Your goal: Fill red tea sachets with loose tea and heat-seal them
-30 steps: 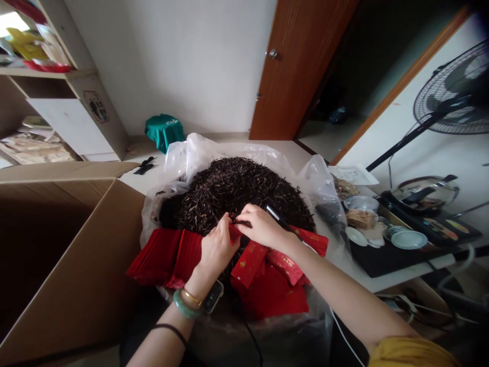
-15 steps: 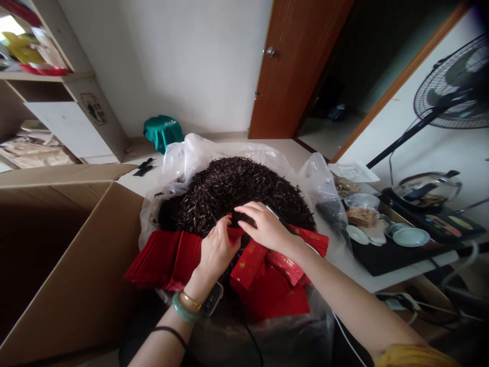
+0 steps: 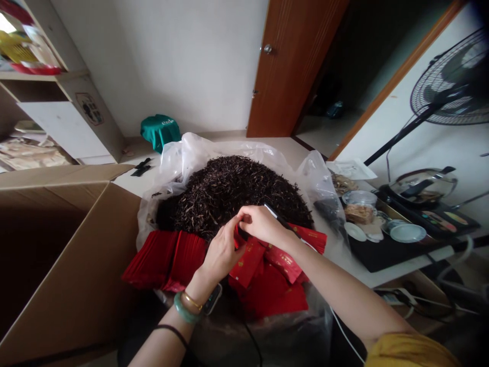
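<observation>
Clear plastic (image 3: 263,331) spreads beneath the red packet (image 3: 237,238), which sits between the hands, near both, its long axis hidden; the left hand (image 3: 221,252) cups it, the right hand (image 3: 262,224) curls above, fingertips close together, but I cannot tell what they pinch. I can't read the gold print on the loose packets (image 3: 267,293) beside them, nor, past the leaves (image 3: 237,186), the blurred white letters on the teal cloth (image 3: 157,136).

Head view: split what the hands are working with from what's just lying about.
In use, apparently:
red packet between left hand and right hand
dark dried leaves
plastic bag around the leaves
stacked red packets
loose red packets

Lying about:
fan
glass kettle
pale dish
green cloth
</observation>
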Available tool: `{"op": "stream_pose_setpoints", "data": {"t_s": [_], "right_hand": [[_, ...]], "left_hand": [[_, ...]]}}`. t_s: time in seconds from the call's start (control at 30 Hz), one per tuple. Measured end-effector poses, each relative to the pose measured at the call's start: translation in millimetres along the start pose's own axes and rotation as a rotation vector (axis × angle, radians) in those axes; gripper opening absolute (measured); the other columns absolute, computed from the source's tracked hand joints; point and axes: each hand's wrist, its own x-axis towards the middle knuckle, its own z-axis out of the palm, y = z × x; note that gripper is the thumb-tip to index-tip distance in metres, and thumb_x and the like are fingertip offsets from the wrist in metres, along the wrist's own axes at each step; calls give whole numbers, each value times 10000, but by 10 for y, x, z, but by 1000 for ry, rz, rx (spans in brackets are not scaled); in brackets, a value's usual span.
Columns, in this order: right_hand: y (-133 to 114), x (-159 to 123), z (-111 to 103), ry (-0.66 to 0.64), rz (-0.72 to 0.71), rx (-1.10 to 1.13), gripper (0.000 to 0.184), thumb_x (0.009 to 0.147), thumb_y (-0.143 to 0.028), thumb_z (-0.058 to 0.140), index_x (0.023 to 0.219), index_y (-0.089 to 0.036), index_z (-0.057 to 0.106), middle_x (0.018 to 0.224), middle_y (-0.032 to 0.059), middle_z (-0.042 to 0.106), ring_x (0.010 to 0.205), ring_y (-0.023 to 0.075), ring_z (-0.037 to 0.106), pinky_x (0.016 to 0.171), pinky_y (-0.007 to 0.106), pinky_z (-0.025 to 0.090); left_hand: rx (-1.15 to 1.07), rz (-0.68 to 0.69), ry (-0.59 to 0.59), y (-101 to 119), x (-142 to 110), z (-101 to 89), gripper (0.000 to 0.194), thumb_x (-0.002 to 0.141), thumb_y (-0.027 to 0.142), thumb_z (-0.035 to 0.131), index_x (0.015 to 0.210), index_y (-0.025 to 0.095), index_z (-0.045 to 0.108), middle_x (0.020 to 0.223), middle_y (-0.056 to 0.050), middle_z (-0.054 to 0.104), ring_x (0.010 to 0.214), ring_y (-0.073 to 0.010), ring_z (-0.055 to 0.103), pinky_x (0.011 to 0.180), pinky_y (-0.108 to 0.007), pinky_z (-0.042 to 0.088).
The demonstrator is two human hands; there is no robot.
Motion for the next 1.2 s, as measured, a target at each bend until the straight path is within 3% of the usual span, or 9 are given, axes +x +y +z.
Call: {"op": "stream_pose_setpoints", "data": {"t_s": [0.17,0.3,0.43,0.57,0.73,0.87,1.0,1.1,1.2], "right_hand": [[-79,24,-19,102,141,18,124,684,-130,611,603,-195,544,530,-45,569,505,107,517,527,221,356],[-57,2,-23,129,175,81,168,700,-183,576,564,-205,481,484,-57,510,468,103,467,496,225,324],[60,-95,-75,142,97,287,161,785,-329,548,701,-191,559,599,-31,555,557,118,516,557,234,395],[181,-273,-105,50,-11,508,335,771,-418,625,1005,-179,639,916,34,625,737,138,582,669,255,469],[332,-428,20,115,138,617,333,753,-470,655,619,-167,611,589,-25,527,486,98,485,467,225,384],[447,-444,67,226,274,727,396,697,-534,683,559,-181,568,454,-45,499,395,102,459,405,227,361],[500,-440,14,271,279,738,385,681,-532,694,558,-184,585,451,-31,546,403,120,496,414,234,397],[487,-449,11,280,281,741,361,688,-517,687,581,-182,608,455,-27,559,401,124,506,415,237,413],[449,-466,65,245,275,741,331,691,-497,686,622,-176,636,490,-15,593,419,132,529,430,243,439]], "left_hand": [[-58,-68,47,6,-1,54,769,791,247,636,1430,124,226,1383,-206,492,1284,-297,488,1018,-426,472],[-197,-236,52,19,-7,77,564,834,254,580,1351,129,393,1229,-174,626,1119,-272,619,914,-385,525],[-475,-484,-54,64,38,3,320,867,325,557,1135,151,575,878,-68,723,773,-201,685,722,-303,543],[-855,-503,-175,130,111,-95,363,832,410,611,1063,130,614,968,-87,710,848,-210,661,763,-302,530],[-1155,-663,-331,181,151,-117,554,668,408,787,1104,118,603,1006,-95,711,873,-227,667,770,-313,533],[-1273,-786,-477,147,135,-53,641,519,340,886,1058,105,632,925,-95,736,817,-220,691,743,-303,541],[-1232,-848,-589,87,127,-19,526,551,363,869,964,90,689,771,-76,744,619,-166,671,593,-252,527],[-1199,-850,-553,80,131,-28,485,541,362,874,915,100,710,777,-72,750,625,-166,675,614,-253,528],[-1218,-865,-388,125,137,-45,521,556,427,857,949,120,704,847,-73,754,747,-203,697,689,-276,538]]}}
